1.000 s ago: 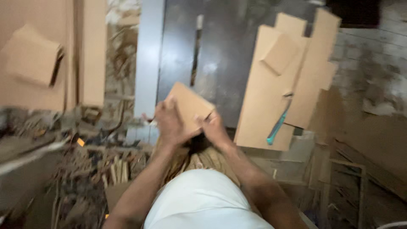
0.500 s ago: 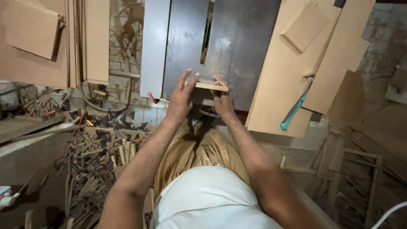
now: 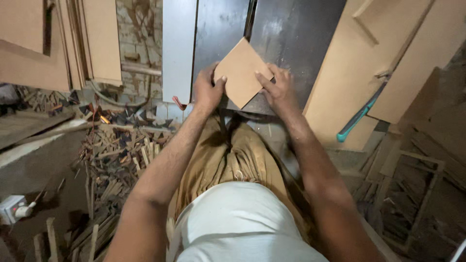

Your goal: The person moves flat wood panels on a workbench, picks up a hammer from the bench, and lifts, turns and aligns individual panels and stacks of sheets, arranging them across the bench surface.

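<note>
Both hands hold a small square board [image 3: 241, 73], tan and flat, turned like a diamond over the near edge of the dark metal worktop [image 3: 291, 34]. The left hand [image 3: 208, 90] pinches its left corner, thumb on the face and fingers hidden behind; the right hand [image 3: 277, 90] lies with spread fingers along the lower right edge, pressing rather than clamping. The board looks thin, stiff and light, with a smooth dusty face that could slide under a loose grip, so the edges and corners seem the surest places to take it; its corners may chip if knocked. Just beyond the grip a narrow slot [image 3: 250, 17] runs away across the worktop, and whether a blade stands in it cannot be made out. To the right of the grip lean larger tan panels [image 3: 354, 73] with a teal-handled tool [image 3: 359, 116] resting on them, its working end cut off from view. To the left and below lies a heap of wood offcuts [image 3: 114, 160] on the floor, and a white plug socket [image 3: 14, 208] sits near the frame's edge
</note>
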{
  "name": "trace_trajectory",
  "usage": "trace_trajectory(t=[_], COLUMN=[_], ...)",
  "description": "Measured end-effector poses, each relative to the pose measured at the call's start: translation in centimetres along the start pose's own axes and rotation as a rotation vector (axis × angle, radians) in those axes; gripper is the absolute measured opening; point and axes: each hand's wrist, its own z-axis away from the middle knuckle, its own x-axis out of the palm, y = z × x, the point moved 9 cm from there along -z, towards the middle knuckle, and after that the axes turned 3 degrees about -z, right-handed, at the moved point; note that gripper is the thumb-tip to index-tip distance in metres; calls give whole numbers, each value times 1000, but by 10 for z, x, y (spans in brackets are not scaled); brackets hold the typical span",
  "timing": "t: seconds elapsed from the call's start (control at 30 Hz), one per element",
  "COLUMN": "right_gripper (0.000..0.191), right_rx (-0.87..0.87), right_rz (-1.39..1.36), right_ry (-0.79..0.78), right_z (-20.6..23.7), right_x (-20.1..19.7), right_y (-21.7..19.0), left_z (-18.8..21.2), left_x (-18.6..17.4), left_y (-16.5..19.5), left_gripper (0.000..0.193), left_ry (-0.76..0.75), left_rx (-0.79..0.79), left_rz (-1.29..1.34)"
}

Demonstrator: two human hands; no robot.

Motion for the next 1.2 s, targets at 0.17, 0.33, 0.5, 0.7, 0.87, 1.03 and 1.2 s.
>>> trace_trajectory(t=[0.17,0.33,0.5,0.7,0.87,1.03,1.2], right_gripper=[66,65,63,62,59,57,60], right_rx=[-72,-93,-78,-50,-72,-86,-75], right_rz=[-6,-12,3,48,24,47,51], right_ry=[28,-12,34,23,29,29,35], right_z=[-1,-2,-7,-20,-27,-30,-36], right_x=[7,15,9,5,2,5,5], right_y=[10,15,17,21,24,26,31], left_z=[-1,-10,-18,-29,-37,-41,-51], left_x=[-26,-23,-15,-6,3,9,8], left_y=[49,49,45,41,33,32,34], left_gripper=[65,58,49,52,53,55,57], left_ry=[52,-314,-310,-290,-321,-306,-301], left_rx=[367,515,634,706,670,739,741], left_rz=[-425,-306,-349,-408,-442,-558,-548])
